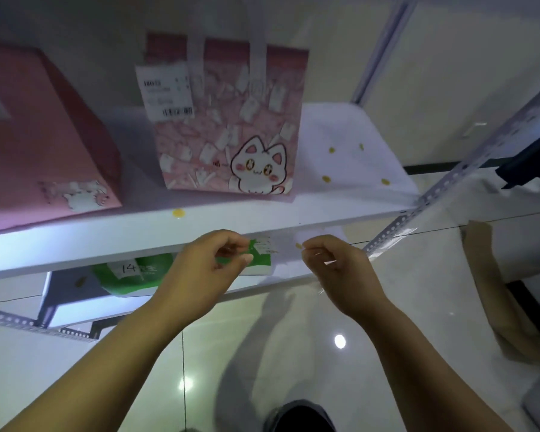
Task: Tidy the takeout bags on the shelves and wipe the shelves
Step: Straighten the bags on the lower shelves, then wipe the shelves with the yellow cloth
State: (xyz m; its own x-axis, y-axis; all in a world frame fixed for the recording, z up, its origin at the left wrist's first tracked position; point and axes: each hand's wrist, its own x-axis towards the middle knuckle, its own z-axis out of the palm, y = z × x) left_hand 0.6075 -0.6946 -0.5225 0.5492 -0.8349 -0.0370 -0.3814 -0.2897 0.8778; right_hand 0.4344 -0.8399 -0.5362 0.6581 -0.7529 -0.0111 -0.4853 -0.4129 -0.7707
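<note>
Green bag (pixel 131 272): lower shelf (pixel 63 289), long axis left-right, just behind left hand (pixel 206 266), the nearer. Its fingers curl at the bag's right corner; hold uncertain. Right hand (pixel 334 263): fingertips pinched, contents indiscernible.

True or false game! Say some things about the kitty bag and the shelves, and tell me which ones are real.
1. The cat bag stands on the upper shelf. True.
2. The green bag sits right beside the cat bag. False: it is on the lower shelf, underneath.
3. A white receipt is stuck on the cat bag. True.
4. The cat drawing on the bag is black. False: it is white with pink cheeks.
</note>
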